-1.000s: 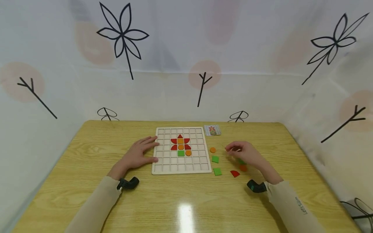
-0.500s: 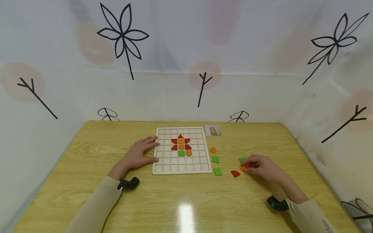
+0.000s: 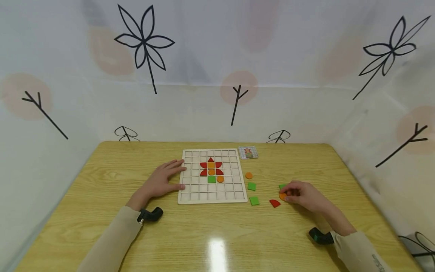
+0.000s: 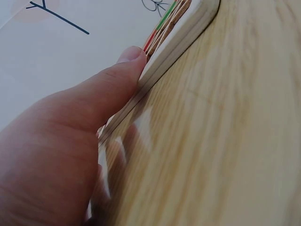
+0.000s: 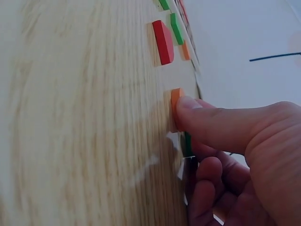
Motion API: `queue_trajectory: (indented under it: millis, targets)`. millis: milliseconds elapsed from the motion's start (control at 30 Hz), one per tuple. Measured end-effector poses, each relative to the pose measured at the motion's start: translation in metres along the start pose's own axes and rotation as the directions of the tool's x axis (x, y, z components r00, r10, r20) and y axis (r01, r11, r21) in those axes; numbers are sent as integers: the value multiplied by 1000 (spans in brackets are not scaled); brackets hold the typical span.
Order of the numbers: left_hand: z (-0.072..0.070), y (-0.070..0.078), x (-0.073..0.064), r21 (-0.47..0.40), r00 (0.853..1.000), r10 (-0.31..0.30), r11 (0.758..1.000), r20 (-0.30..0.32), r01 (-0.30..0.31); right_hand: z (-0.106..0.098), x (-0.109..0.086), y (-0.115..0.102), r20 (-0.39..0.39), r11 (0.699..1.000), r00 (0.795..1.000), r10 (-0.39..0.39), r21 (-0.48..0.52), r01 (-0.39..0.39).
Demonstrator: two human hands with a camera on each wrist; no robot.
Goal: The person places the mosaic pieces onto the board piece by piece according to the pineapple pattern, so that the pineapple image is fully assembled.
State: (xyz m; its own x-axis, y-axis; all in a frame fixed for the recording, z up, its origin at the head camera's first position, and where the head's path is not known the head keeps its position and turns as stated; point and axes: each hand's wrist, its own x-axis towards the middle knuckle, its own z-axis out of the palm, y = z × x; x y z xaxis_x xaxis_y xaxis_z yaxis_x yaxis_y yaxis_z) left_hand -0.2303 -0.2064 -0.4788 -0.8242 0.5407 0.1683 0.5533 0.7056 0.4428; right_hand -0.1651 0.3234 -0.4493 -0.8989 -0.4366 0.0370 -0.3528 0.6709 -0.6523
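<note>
My left hand (image 3: 158, 180) rests at the left edge of a pale gridded board (image 3: 193, 196), its fingers spread and extended. Its thumb (image 4: 127, 66) lies over the rim in the left wrist view. Near the middle of the board, red, orange and green pieces form a flower-like figure. Off to the right, my right hand (image 3: 307, 195) pinches a round orange piece (image 5: 176, 109) between thumb and fingers, low at the tabletop. Just behind that piece is a green piece (image 3: 282, 186), partly covered by the fingers. A red quarter-circle piece (image 3: 275, 203) lies to their left.
Between board and right hand lie another round orange piece (image 3: 249, 175), one green square (image 3: 252, 186) and a second green square (image 3: 254, 201). A small pattern card (image 3: 248, 152) is by the board's far right corner. Patterned cloth (image 3: 204, 113) rises behind the wooden table (image 3: 163, 241).
My right hand has moved right and toward me, from over the table beside the board down to the round orange piece, which it now pinches. The left hand has stayed put.
</note>
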Motion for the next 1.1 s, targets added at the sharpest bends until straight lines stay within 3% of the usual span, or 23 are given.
queue_trajectory:
  millis: [233, 533, 733, 967, 1100]
  targets:
    - [0, -1, 0, -8, 1000, 10, 1000, -11, -10, 1, 1, -1, 10, 1000, 1000, -14, 22, 14]
    - [1, -2, 0, -2, 1000, -7, 1000, 1, 7, 1, 0, -1, 25, 993, 999, 40, 108, -42]
    - [0, 0, 0, -12, 1000, 2, 1000, -2, -2, 0, -5, 5, 14, 981, 1000, -14, 194, 11]
    - [0, 2, 0, -12, 1000, 6, 1000, -1, -6, -3, -8, 13, 96, 951, 994, -51, 308, 19]
    - [-1, 1, 0, -14, 1000, 4, 1000, 0, -4, -4, -9, 15, 91, 946, 994, -57, 322, 24]
